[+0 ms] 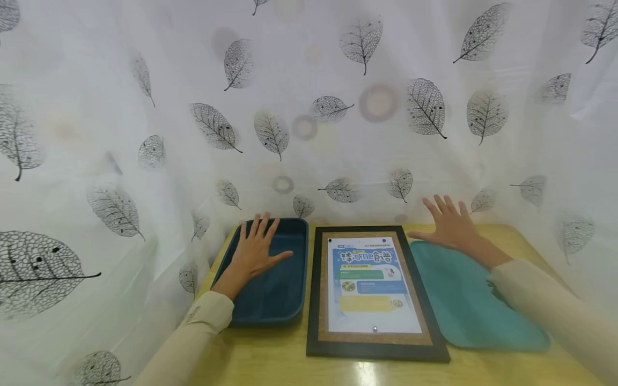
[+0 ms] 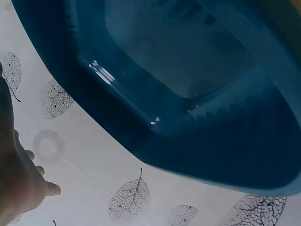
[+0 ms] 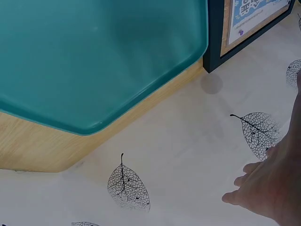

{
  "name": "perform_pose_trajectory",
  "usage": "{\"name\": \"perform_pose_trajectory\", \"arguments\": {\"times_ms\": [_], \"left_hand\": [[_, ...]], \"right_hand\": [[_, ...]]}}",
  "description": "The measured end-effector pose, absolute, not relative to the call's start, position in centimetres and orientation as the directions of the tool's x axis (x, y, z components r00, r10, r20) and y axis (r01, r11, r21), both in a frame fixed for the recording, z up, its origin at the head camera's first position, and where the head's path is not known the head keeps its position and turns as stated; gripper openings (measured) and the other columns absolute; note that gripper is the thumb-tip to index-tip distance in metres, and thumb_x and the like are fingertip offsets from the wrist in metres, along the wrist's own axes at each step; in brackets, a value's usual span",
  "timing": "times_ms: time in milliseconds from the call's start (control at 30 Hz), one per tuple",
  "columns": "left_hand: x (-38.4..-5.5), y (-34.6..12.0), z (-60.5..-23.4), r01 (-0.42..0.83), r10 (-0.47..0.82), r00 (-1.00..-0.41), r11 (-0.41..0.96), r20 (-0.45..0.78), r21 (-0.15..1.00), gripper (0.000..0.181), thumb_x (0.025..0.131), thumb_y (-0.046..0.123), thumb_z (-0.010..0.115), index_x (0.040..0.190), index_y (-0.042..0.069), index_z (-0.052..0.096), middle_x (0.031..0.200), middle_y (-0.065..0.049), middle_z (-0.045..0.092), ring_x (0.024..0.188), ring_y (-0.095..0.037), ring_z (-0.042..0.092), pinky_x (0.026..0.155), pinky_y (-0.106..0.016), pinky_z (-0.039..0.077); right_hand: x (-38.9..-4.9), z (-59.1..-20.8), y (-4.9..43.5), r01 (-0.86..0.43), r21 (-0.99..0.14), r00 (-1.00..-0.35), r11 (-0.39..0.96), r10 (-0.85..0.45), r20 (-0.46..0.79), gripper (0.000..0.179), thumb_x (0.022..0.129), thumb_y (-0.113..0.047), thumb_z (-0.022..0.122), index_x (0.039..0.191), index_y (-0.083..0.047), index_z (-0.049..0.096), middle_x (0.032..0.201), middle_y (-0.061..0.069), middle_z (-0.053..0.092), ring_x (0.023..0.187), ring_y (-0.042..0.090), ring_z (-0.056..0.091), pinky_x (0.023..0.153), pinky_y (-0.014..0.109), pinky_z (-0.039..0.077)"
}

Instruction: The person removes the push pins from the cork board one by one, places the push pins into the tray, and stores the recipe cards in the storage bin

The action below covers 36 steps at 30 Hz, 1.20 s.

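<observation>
My left hand (image 1: pixel 253 254) is held over the dark blue tray (image 1: pixel 270 316), its fingers spread and nothing in its grasp. Fingers likewise spread, my right hand (image 1: pixel 449 228) hovers above the far edge of the flat teal tray (image 1: pixel 483 305) and holds nothing. Between the two trays lies a black-framed cork board (image 1: pixel 379 351), with a printed sheet (image 1: pixel 372 289) pinned onto it. In the left wrist view the blue tray (image 2: pixel 127 117) shows deep sloping walls. The right wrist view shows the teal tray (image 3: pixel 103 61) with a low raised rim.
A pale yellow wooden table (image 1: pixel 260 356) carries all three items. Behind it and on both sides hangs a white curtain (image 1: pixel 309 161) printed with skeleton leaves, close to the table's far edge. The board's frame lies close beside the teal tray.
</observation>
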<state>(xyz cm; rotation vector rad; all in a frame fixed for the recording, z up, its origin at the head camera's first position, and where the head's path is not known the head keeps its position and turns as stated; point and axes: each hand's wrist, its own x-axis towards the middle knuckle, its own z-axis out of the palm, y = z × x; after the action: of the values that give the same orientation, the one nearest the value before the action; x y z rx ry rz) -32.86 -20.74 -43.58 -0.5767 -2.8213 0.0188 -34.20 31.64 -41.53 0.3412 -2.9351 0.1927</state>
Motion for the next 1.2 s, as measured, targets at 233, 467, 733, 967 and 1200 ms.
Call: {"name": "perform_pose_trajectory", "arguments": {"times_ms": [233, 467, 733, 967, 1200], "left_hand": [[-33.0, -19.6, -43.7, 0.409, 0.413, -0.872, 0.91, 0.261, -0.073, 0.106, 0.091, 0.081, 0.051, 0.168, 0.018, 0.015, 0.174, -0.013, 0.006, 0.159, -0.04, 0.006, 0.124, -0.068, 0.013], [-33.1, -18.7, -44.1, 0.424, 0.428, -0.869, 0.903, 0.247, -0.075, 0.105, 0.091, 0.082, 0.05, 0.168, 0.017, 0.018, 0.174, -0.012, 0.005, 0.159, -0.039, 0.008, 0.124, -0.067, 0.013], [-33.1, -17.6, -44.4, 0.432, 0.431, -0.864, 0.9, 0.26, -0.057, 0.104, 0.091, 0.08, 0.052, 0.167, 0.015, 0.022, 0.174, -0.013, 0.009, 0.159, -0.039, 0.01, 0.124, -0.068, 0.013], [-32.8, -16.7, -44.5, 0.448, 0.447, -0.864, 0.892, 0.231, -0.053, 0.104, 0.092, 0.08, 0.052, 0.167, 0.015, 0.02, 0.174, -0.013, 0.008, 0.159, -0.038, 0.01, 0.124, -0.068, 0.012], [-32.4, -15.3, -44.4, 0.459, 0.46, -0.865, 0.887, 0.201, -0.052, 0.102, 0.093, 0.078, 0.051, 0.167, 0.015, 0.02, 0.174, -0.012, 0.01, 0.159, -0.038, 0.013, 0.125, -0.066, 0.015]], "right_hand": [[-34.4, -41.9, 30.9, -0.245, -0.104, -0.958, 0.964, -0.224, 0.179, 0.115, 0.086, -0.075, 0.063, 0.163, 0.0, 0.021, 0.164, 0.038, 0.017, 0.151, 0.059, 0.013, 0.118, 0.078, 0.002], [-34.3, -42.0, 29.9, -0.26, -0.128, -0.954, 0.957, -0.235, 0.185, 0.111, 0.088, -0.068, 0.067, 0.163, 0.0, 0.021, 0.165, 0.037, 0.017, 0.151, 0.058, 0.011, 0.119, 0.076, 0.001], [-34.4, -41.4, 28.5, -0.281, -0.123, -0.943, 0.952, -0.25, 0.219, 0.111, 0.086, -0.069, 0.069, 0.162, -0.001, 0.026, 0.164, 0.036, 0.021, 0.151, 0.057, 0.015, 0.119, 0.077, 0.005], [-34.5, -41.0, 27.7, -0.274, -0.113, -0.947, 0.955, -0.248, 0.205, 0.113, 0.085, -0.072, 0.068, 0.163, -0.002, 0.025, 0.165, 0.035, 0.019, 0.152, 0.056, 0.015, 0.12, 0.075, 0.006], [-34.7, -40.8, 27.0, -0.284, -0.096, -0.944, 0.954, -0.261, 0.2, 0.112, 0.085, -0.072, 0.067, 0.164, -0.003, 0.025, 0.166, 0.034, 0.019, 0.153, 0.055, 0.015, 0.121, 0.075, 0.007]]}}
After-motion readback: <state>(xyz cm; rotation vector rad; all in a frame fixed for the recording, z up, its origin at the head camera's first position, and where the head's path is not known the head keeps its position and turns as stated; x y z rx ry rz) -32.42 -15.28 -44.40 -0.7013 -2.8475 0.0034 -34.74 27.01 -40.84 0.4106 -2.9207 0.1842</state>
